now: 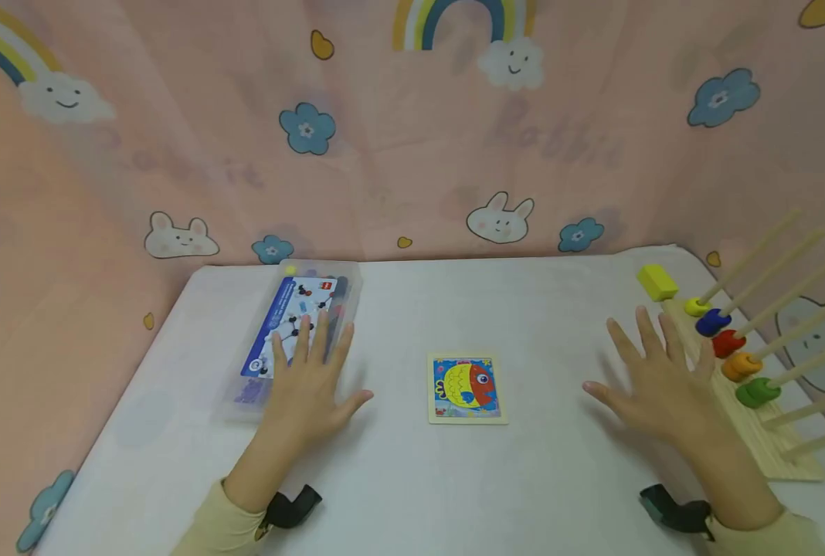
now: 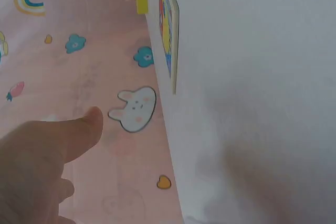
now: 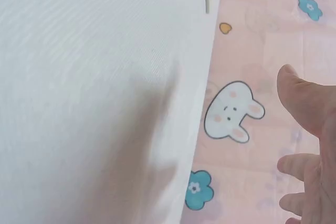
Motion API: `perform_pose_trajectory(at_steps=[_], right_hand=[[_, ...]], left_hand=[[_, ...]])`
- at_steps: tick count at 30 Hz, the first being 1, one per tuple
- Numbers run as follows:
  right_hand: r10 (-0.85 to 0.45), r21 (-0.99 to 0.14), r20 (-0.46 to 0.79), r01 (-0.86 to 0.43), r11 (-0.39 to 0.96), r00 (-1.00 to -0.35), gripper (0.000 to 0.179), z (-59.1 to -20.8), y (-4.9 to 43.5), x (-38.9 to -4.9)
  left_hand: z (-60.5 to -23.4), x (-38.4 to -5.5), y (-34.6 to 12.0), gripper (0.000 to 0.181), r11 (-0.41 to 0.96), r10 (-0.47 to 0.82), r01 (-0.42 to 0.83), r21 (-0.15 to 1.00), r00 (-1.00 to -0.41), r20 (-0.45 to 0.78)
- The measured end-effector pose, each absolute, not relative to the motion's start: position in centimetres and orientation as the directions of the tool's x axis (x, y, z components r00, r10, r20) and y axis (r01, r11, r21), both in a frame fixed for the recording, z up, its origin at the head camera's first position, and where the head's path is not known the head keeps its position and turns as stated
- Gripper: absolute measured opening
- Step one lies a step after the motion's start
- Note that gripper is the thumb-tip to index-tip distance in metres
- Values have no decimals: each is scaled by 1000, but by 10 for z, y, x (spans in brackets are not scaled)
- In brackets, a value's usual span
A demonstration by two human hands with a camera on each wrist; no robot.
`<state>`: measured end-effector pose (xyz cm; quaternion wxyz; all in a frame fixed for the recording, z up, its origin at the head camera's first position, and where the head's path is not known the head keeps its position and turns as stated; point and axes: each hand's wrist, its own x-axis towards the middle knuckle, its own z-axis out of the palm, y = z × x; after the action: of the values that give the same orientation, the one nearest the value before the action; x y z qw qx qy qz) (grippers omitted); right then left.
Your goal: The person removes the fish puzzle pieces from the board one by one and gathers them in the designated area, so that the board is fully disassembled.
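In the head view a small square fish puzzle (image 1: pixel 465 388) with a pale wooden frame lies on the white table between the hands. My left hand (image 1: pixel 311 386) is spread with straight fingers, its fingertips over a clear plastic box (image 1: pixel 346 289) with a blue-and-white label; whether it touches the box I cannot tell. On the other side, my right hand (image 1: pixel 663 390) is also spread and holds nothing. It is nearest to a wooden peg rack (image 1: pixel 767 448) with coloured beads on its rods. The left wrist view shows the thumb (image 2: pixel 79 132) stretched out, apart from the puzzle (image 2: pixel 169 32).
A yellow block (image 1: pixel 657 283) sits at the far end of the rack. Slanting wooden rods (image 1: pixel 812 297) stick up at the right. Behind the white table (image 1: pixel 412 494) hangs a pink cloth (image 1: pixel 398 162) printed with rabbits, flowers and rainbows.
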<state>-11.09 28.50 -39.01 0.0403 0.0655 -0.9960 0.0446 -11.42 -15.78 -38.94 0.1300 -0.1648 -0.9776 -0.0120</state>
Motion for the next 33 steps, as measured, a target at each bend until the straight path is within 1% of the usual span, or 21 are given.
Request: perform_pose_trajectory(at_steps=[4,7,10,12,15,19,22,26,30,33], right_hand=[[-163,-99,116,-175,980,-980,96,-389,272,-115],[-203,-109,145,-219,970,-968,93,-389,258,-119],[-256,-130,166,-278,952,-952,87,-389,241,-122],[-293,-159,174,-320,934,-940,82,-390,230,-124],[-348,-222,175,-382,897,-921,76,-394,213,-128],[-407,-361,144,-431,827,-902,69,-400,191,-135],[-438,-484,106,-431,762,-893,64,-403,175,-143],[-480,-591,71,-425,686,-874,55,-405,155,-155],[-521,-630,39,-425,650,-853,48,-411,141,-164],[-538,-637,7,-418,647,-843,45,-415,136,-169]], left_hand=[[-389,-113,-134,90,901,427,430,-53,-860,280],[-393,-114,-117,85,861,496,506,-43,-820,286],[-401,-117,-102,81,829,536,559,1,-797,279],[-405,-120,-94,79,813,548,580,48,-792,269],[-411,-128,-83,76,800,542,583,142,-804,245],[-417,-139,-70,72,785,520,544,296,-839,161],[-422,-148,-61,73,771,511,504,390,-854,92],[-430,-157,-55,71,749,502,465,472,-863,54],[-439,-163,-57,66,715,490,430,552,-871,43],[-445,-167,-61,63,691,495,434,578,-867,58]])
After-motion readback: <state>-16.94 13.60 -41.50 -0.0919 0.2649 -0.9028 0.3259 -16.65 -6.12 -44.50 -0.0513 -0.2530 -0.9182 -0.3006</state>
